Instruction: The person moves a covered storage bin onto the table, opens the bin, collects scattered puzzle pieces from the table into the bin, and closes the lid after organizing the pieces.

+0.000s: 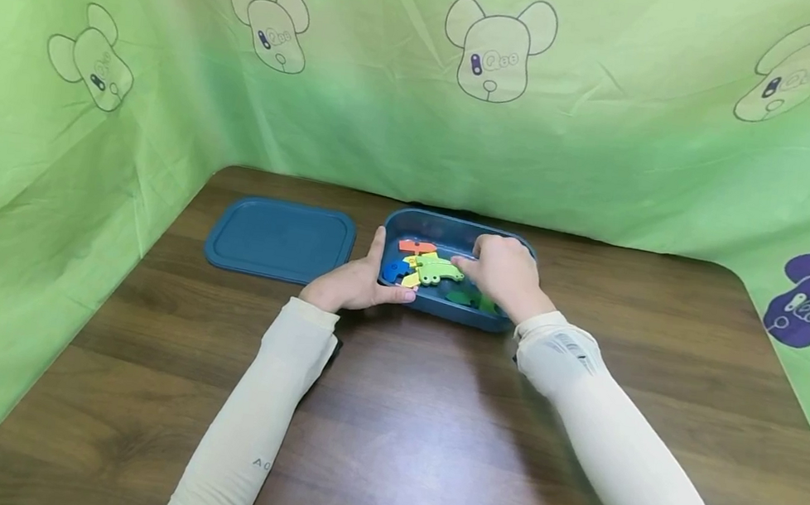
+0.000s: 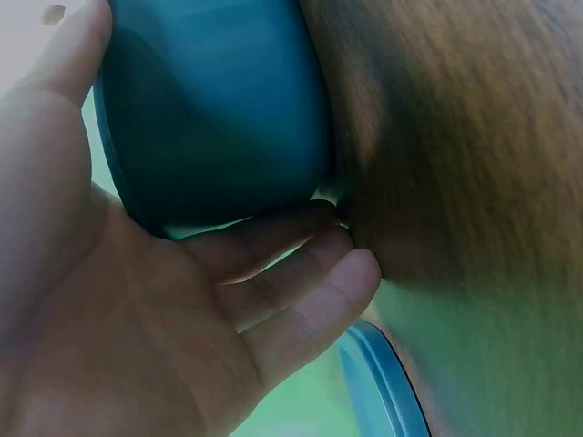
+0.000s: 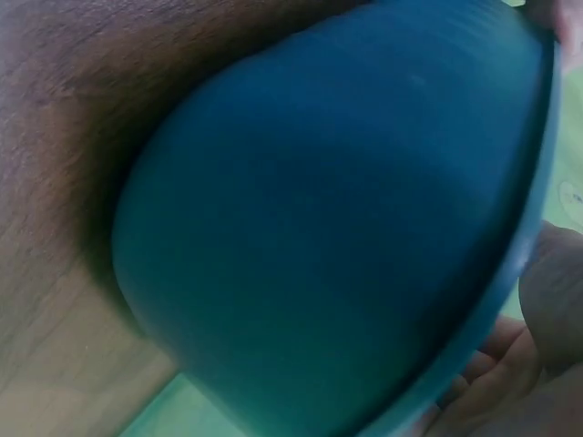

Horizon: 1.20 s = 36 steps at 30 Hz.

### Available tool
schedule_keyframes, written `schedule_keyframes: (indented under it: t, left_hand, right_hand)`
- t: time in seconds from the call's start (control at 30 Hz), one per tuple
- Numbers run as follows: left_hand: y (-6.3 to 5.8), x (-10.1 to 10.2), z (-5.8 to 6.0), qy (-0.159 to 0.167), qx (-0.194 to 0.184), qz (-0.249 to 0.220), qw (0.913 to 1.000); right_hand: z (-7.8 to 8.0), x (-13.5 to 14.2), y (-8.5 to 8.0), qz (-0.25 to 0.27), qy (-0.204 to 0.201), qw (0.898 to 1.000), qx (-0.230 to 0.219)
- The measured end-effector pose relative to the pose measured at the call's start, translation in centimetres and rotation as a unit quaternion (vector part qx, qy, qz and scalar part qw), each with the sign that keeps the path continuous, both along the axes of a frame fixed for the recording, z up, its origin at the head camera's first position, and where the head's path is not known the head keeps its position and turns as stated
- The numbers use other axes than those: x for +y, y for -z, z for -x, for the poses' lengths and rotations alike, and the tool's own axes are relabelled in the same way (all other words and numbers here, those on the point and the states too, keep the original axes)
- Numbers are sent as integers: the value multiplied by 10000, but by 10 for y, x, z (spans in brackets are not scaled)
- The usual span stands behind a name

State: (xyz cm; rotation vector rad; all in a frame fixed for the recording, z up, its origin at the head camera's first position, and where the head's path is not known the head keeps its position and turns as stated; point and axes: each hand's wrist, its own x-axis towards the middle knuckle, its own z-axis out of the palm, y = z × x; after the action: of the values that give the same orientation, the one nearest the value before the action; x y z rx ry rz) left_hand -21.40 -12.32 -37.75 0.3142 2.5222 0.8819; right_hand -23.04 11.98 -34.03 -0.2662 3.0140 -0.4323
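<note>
A blue plastic box [image 1: 452, 311] stands at the back middle of the table, its inside facing up. My left hand [image 1: 352, 284] holds its left front corner, thumb at the front rim and fingers along the left side. In the left wrist view, the fingers [image 2: 301, 314] lie against the box's outer end. Over the box's right part, my right hand [image 1: 509, 274] reaches in with bent fingers. Its thumb is close to a light green crocodile-shaped piece [image 1: 439, 271]; I cannot tell whether it grips something. An orange piece [image 1: 416, 246], a blue piece [image 1: 395, 271] and yellow pieces lie beside the crocodile.
To the left of the box, a flat blue lid [image 1: 282, 240] lies on the brown wooden table [image 1: 399, 435]. Darker green pieces [image 1: 460, 298] lie at the box's front right. A green curtain [image 1: 387, 142] with printed bear heads hangs behind the table and at its sides.
</note>
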Motion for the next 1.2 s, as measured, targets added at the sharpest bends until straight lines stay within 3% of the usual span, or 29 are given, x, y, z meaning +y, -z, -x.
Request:
schedule_keyframes:
  t: [0.2,0.37,0.5,0.63,0.8,0.93,1.07,1.2]
  left_hand:
    - [3,1,0,-30,-37,45,10000]
    - [4,5,-2,-68,190,56,9998]
    - [1,-4,-5,5,352,15,9994]
    - [-5,-23,-6,62,576,-2,9983]
    - [-2,-59,-8,303,1123,321,9927]
    - [1,-91,-12,544,1673,571,9827]
    - [1,-122,-14,585,2319,748,9681]
    - [-1,-151,-13,586,2628,684,9606]
  right_hand:
    - [-13,11,-5,211,-153,9996,73]
    - [-30,31,-7,410,-265,9985,263]
    - [-42,41,-6,493,-322,9973,442]
    - [-51,43,-8,479,-408,9960,627]
    - [-59,28,-12,525,-691,9921,908]
    - [-61,7,-17,626,-968,9876,1067]
    - [-62,-18,-21,799,-1271,9839,974]
    - [-64,-46,-25,1053,-1668,9771,797]
